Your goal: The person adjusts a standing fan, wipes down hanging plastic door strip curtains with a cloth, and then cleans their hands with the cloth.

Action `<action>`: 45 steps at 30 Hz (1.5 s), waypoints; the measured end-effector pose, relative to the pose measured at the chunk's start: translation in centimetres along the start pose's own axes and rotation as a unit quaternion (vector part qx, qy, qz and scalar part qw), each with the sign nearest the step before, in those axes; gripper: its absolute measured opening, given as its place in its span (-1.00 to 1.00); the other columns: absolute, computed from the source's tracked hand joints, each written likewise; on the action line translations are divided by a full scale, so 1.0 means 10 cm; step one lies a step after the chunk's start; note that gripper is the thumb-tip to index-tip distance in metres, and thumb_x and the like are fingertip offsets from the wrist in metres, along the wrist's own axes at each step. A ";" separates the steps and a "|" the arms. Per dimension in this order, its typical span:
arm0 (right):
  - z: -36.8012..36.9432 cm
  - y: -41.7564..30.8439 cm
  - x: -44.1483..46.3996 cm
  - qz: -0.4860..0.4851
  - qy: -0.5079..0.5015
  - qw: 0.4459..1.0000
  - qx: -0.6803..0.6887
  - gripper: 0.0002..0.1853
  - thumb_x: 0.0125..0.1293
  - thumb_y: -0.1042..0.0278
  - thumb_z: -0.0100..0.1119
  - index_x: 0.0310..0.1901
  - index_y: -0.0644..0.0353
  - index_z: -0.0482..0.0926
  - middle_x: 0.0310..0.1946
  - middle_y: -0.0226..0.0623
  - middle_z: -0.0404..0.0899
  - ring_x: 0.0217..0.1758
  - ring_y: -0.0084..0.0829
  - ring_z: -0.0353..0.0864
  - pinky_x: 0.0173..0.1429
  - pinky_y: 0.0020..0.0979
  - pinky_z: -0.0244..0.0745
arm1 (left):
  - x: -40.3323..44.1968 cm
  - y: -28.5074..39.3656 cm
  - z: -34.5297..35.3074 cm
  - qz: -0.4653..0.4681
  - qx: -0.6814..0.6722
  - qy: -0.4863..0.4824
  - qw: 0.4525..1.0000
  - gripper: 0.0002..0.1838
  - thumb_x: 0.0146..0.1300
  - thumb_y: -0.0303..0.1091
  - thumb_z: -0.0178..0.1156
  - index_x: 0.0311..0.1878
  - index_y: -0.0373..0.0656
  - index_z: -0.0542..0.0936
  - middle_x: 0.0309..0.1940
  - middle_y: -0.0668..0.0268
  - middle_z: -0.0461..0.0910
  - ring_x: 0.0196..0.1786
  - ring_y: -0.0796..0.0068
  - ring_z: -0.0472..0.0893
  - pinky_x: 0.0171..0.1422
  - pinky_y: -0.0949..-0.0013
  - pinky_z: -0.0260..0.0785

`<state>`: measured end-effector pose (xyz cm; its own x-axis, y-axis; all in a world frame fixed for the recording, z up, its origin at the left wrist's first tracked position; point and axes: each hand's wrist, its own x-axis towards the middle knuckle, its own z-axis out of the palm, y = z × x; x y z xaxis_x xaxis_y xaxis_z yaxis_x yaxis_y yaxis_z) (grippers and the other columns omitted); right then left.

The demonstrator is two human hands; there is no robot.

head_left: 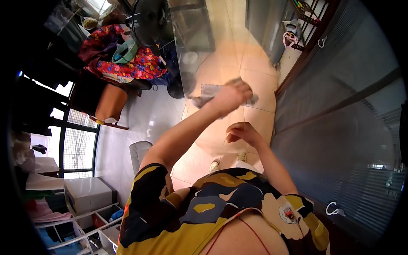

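My left hand point(233, 97) is stretched forward, its fingers closed on a grey cloth point(209, 90). The cloth has a scalloped edge and shows on both sides of the hand, slightly smeared by motion. Nearer my body, my right hand point(243, 132) hangs in the air with its fingers curled in. Whether anything is inside those fingers is hidden. A see-through pane point(191, 32) stands ahead, beyond the cloth. I cannot tell whether the cloth touches it.
A black fan point(148, 21) and a flowered red cloth point(131, 66) with a green bowl point(124, 52) are at upper left. A brown chair point(111, 103) stands left. Dark screen panels point(340, 123) run along the right. Below left are a white box point(88, 195) and shelves point(80, 229).
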<state>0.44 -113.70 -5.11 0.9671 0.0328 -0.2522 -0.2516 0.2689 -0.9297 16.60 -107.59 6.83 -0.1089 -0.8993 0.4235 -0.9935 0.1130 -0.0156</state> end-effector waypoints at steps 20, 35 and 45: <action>1.07 -0.37 -0.50 -0.036 -0.044 0.991 0.124 -0.82 0.31 0.40 0.16 -0.15 0.31 0.61 -0.38 -0.16 0.69 -0.33 -0.36 0.71 -0.18 -0.41 0.63 | -1.49 -1.67 -0.47 -0.273 -0.828 0.344 0.348 -0.44 0.42 0.06 -0.11 0.28 -0.16 0.33 0.15 0.16 0.49 0.17 0.17 0.50 0.31 0.07 0.35; 0.88 -0.01 -0.64 -0.020 0.169 0.981 0.088 -0.71 0.35 0.15 0.16 -0.19 0.26 0.61 -0.35 -0.20 0.69 -0.30 -0.38 0.70 -0.21 -0.40 0.63 | -1.50 0.58 -0.31 -0.268 -0.943 0.001 0.198 -0.13 0.35 0.35 -0.32 0.47 -0.19 0.04 0.46 0.13 0.08 0.49 0.13 0.09 0.56 0.08 -0.15; 0.74 0.02 -0.70 -0.034 0.102 0.986 0.127 -0.71 0.42 0.13 0.06 -0.22 0.21 0.59 -0.32 -0.23 0.70 -0.24 -0.41 0.72 -0.24 -0.45 0.62 | -0.87 -0.24 -0.63 -0.282 -0.914 0.099 0.276 -0.19 0.31 0.28 -0.06 0.39 -0.21 0.22 0.36 0.11 0.29 0.38 0.10 0.28 0.49 0.05 0.03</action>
<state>-6.12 -106.72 -1.51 0.9472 -0.1813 -0.2647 -0.1438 0.4976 -0.8554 20.19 -97.37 8.94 0.2287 -0.9713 -0.0649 0.8448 0.1648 0.5091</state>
